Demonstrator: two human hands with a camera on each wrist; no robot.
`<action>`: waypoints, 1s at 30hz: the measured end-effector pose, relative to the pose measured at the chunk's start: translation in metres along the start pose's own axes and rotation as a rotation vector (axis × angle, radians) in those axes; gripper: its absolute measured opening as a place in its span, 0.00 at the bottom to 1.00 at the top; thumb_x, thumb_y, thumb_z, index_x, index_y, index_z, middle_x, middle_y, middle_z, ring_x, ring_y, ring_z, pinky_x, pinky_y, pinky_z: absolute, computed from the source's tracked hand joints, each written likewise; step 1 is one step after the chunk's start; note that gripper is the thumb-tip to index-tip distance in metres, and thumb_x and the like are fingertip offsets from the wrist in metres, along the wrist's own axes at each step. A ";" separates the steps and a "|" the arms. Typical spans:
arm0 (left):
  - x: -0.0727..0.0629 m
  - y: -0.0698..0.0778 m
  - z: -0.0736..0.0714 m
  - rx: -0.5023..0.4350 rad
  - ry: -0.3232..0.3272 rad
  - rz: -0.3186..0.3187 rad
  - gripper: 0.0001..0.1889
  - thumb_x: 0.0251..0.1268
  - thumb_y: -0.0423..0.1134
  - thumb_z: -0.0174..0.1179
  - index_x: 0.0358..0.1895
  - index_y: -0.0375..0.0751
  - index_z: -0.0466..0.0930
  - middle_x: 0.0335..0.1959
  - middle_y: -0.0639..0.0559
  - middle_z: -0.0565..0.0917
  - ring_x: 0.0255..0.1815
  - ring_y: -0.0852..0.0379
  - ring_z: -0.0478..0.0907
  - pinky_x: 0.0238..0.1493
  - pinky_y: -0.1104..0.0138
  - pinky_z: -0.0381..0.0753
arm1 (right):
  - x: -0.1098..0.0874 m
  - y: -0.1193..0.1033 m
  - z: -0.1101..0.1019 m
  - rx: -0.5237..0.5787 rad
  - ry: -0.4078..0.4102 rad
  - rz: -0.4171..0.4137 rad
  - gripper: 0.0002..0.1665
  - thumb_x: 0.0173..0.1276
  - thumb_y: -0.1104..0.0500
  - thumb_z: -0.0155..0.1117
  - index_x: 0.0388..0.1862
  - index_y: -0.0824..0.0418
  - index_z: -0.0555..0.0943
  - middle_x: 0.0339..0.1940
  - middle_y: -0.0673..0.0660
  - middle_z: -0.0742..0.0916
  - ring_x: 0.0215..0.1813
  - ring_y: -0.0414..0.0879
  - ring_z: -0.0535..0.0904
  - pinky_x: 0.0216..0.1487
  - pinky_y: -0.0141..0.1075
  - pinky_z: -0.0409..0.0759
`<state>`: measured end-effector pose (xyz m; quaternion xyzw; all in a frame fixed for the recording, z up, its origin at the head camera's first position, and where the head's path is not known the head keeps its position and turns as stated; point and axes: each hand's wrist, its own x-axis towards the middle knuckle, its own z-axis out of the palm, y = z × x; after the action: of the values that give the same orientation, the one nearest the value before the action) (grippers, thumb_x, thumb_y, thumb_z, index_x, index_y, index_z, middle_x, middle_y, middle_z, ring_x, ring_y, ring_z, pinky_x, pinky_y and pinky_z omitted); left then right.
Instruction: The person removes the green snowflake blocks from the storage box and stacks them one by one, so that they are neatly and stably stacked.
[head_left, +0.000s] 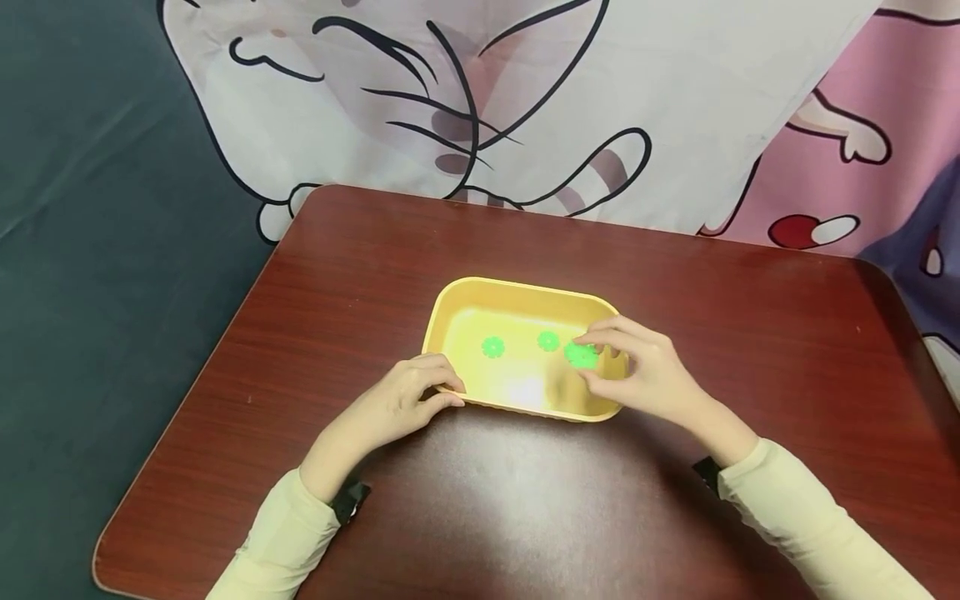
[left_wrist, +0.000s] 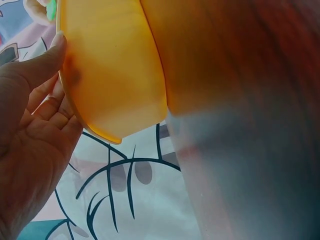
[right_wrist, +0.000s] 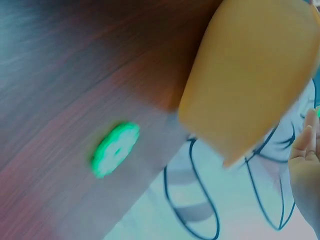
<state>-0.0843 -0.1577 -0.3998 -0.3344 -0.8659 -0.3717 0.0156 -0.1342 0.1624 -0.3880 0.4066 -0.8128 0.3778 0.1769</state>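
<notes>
1. The right hand (head_left: pixel 645 371), over the right end of the yellow box, has a pinching grip, thumb on one side and fingers on the other, around a green flower piece (head_left: pixel 581 356).
2. This held flower is above the box's floor, inside the rim, toward the box's right end.
3. The left hand (head_left: pixel 408 396) grips the rim at the box's near left corner, its fingers reaching over to the inside and its thumb along the outside.
4. The yellow box (head_left: pixel 517 300) sits upright between the hands.
5. Two more flowers lie apart on the box's floor: one left of its middle (head_left: pixel 492 347), the other just right of its middle (head_left: pixel 548 341).
6. In the right wrist view, a blurred green disc (right_wrist: pixel 115 150) shows against the table, off the box's right end.
7. The brown table (head_left: pixel 540 517) carries the box.
8. Behind the box, past the table's far edge, hangs a cartoon-printed cloth (head_left: pixel 570 92).
</notes>
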 end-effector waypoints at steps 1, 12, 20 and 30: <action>0.000 0.000 0.000 0.001 0.000 -0.002 0.04 0.54 0.35 0.67 0.32 0.44 0.81 0.30 0.59 0.79 0.35 0.65 0.75 0.39 0.72 0.76 | -0.003 0.001 -0.004 -0.010 0.009 0.007 0.22 0.37 0.65 0.74 0.37 0.59 0.84 0.35 0.51 0.83 0.29 0.37 0.73 0.25 0.20 0.65; 0.000 -0.002 -0.001 0.014 0.028 0.022 0.05 0.53 0.35 0.67 0.32 0.42 0.81 0.30 0.58 0.80 0.36 0.64 0.76 0.39 0.71 0.77 | -0.038 0.019 -0.043 -0.113 0.030 0.138 0.25 0.37 0.67 0.74 0.41 0.59 0.84 0.37 0.50 0.84 0.36 0.34 0.76 0.39 0.18 0.70; 0.002 -0.002 0.000 0.011 0.039 0.030 0.05 0.53 0.35 0.67 0.32 0.42 0.82 0.30 0.57 0.80 0.36 0.63 0.76 0.40 0.71 0.77 | -0.057 0.032 -0.057 -0.137 0.023 0.357 0.22 0.43 0.69 0.76 0.40 0.56 0.85 0.33 0.46 0.83 0.33 0.31 0.74 0.36 0.18 0.70; 0.003 -0.002 0.003 0.004 0.040 0.043 0.05 0.52 0.34 0.68 0.31 0.41 0.82 0.30 0.57 0.80 0.36 0.63 0.77 0.39 0.71 0.77 | -0.078 0.041 -0.054 -0.213 -0.094 0.414 0.21 0.45 0.65 0.75 0.40 0.53 0.84 0.34 0.43 0.83 0.35 0.34 0.76 0.37 0.23 0.68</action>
<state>-0.0868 -0.1551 -0.4023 -0.3453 -0.8587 -0.3763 0.0413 -0.1205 0.2598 -0.4187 0.2275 -0.9214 0.2989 0.0997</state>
